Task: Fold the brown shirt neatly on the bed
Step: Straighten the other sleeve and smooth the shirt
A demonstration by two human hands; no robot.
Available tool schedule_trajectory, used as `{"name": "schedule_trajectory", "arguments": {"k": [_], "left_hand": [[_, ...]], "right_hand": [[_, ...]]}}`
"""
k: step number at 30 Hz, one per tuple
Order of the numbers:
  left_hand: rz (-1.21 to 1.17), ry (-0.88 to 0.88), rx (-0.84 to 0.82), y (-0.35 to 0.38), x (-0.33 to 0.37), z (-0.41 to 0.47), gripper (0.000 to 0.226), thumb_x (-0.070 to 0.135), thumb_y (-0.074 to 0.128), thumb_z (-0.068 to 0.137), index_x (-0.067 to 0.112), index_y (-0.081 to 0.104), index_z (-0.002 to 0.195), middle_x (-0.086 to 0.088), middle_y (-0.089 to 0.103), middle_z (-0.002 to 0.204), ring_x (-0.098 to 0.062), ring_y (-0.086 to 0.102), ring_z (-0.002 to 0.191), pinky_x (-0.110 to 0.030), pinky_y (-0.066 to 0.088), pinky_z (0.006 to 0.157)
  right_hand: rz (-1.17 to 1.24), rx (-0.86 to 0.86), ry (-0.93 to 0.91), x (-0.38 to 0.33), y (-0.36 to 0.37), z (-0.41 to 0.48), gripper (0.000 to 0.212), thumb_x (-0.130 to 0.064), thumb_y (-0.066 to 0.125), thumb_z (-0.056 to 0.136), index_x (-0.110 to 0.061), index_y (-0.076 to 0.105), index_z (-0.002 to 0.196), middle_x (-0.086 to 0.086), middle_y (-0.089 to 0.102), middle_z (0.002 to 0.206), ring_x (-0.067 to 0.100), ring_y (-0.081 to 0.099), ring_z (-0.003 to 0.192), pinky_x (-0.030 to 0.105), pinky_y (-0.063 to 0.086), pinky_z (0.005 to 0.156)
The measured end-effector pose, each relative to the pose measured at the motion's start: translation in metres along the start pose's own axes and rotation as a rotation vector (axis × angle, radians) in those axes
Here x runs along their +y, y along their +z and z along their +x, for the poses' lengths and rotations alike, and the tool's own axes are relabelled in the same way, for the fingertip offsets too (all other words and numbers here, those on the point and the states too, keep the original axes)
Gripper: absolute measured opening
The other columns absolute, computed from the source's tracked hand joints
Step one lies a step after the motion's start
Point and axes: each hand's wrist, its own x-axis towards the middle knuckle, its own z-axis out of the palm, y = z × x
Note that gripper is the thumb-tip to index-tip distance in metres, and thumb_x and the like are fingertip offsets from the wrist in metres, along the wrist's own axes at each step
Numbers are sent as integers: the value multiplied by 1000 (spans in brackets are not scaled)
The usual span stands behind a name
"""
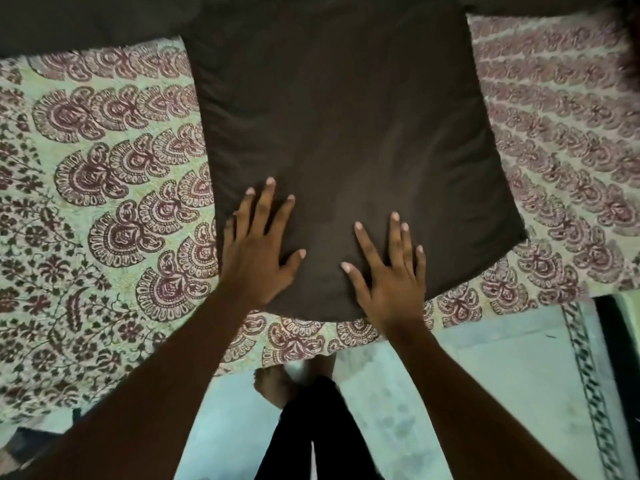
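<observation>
The brown shirt (346, 116) lies spread flat on the bed (104, 202), its body running away from me and its sleeves stretching out to both sides at the top of the view. My left hand (258, 251) rests palm down with fingers spread on the shirt's near left part, close to the hem. My right hand (388, 275) presses flat on the near right part of the hem, fingers apart. Neither hand grips the cloth.
The bed carries a pale sheet printed with maroon paisley shapes. Its near edge (311, 351) runs just below the shirt's hem. Below it shows a light tiled floor (485, 393), my dark trousers and bare feet, and a patterned strip at the right.
</observation>
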Motion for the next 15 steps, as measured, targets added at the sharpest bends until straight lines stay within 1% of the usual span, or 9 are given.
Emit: {"name": "schedule_trajectory", "arguments": {"k": [3, 5, 6, 8, 10, 11, 12, 13, 15], "left_hand": [[26, -21, -74, 10, -5, 0, 95, 83, 37, 82, 41, 6, 162, 3, -8, 173, -34, -2, 159, -66, 19, 121], [36, -45, -106, 13, -3, -15, 107, 92, 35, 73, 43, 2, 162, 4, -11, 173, -35, -4, 159, -66, 15, 122], [39, -45, -123, 15, -1, -23, 112, 95, 37, 69, 44, 0, 162, 4, -13, 172, -35, -6, 159, -66, 13, 122], [31, -38, -138, 17, 0, -34, 119, 97, 42, 64, 45, -3, 161, 5, -17, 172, -34, -10, 158, -67, 11, 121], [16, -48, -134, 16, 0, -36, 122, 98, 43, 61, 47, -4, 160, 7, -18, 171, -33, -12, 158, -68, 9, 121], [19, -58, -139, 15, 1, -36, 122, 99, 43, 59, 48, -5, 160, 8, -20, 171, -32, -14, 158, -69, 9, 120], [24, -68, -148, 15, 2, -35, 122, 99, 41, 59, 48, -6, 159, 8, -21, 170, -32, -15, 158, -69, 8, 120], [24, -74, -155, 15, 2, -34, 122, 99, 41, 58, 49, -7, 159, 9, -23, 170, -32, -16, 158, -70, 8, 119], [20, -85, -166, 15, 3, -33, 122, 99, 41, 58, 50, -8, 158, 10, -25, 169, -32, -17, 158, -71, 9, 119]], "right_hand": [[13, -29, 111, 37, -9, -28, 70, -74, 29, 98, -51, 8, 161, 4, -6, 175, 29, 1, 161, 59, 17, 126], [-7, -7, 149, 58, -19, -22, 75, -78, 27, 95, -49, 8, 162, 10, -3, 174, 34, 1, 161, 60, 16, 126], [-27, 15, 129, 68, -23, -12, 76, -79, 27, 95, -48, 8, 162, 11, -2, 174, 36, 1, 160, 60, 14, 127], [-37, 17, -7, 85, -33, 20, 75, -78, 30, 95, -49, 10, 162, 9, -5, 174, 36, -1, 160, 58, 12, 126], [-41, -35, -172, 98, -38, 54, 71, -78, 27, 96, -52, 11, 160, 4, -6, 175, 35, 0, 161, 61, 16, 126], [-51, -58, -195, 104, -39, 67, 69, -78, 25, 95, -55, 10, 159, 0, -6, 175, 33, 1, 161, 62, 17, 125], [-55, -64, -151, 110, -39, 73, 67, -78, 25, 96, -58, 8, 158, -3, -6, 175, 32, 1, 161, 63, 16, 125], [-37, -53, -41, 118, -39, 75, 66, -78, 26, 96, -60, 6, 157, -5, -6, 174, 31, 1, 161, 62, 13, 126], [68, -21, 259, 134, -40, 68, 68, -79, 28, 96, -61, 3, 156, -4, -5, 175, 32, -1, 161, 61, 10, 126]]}}
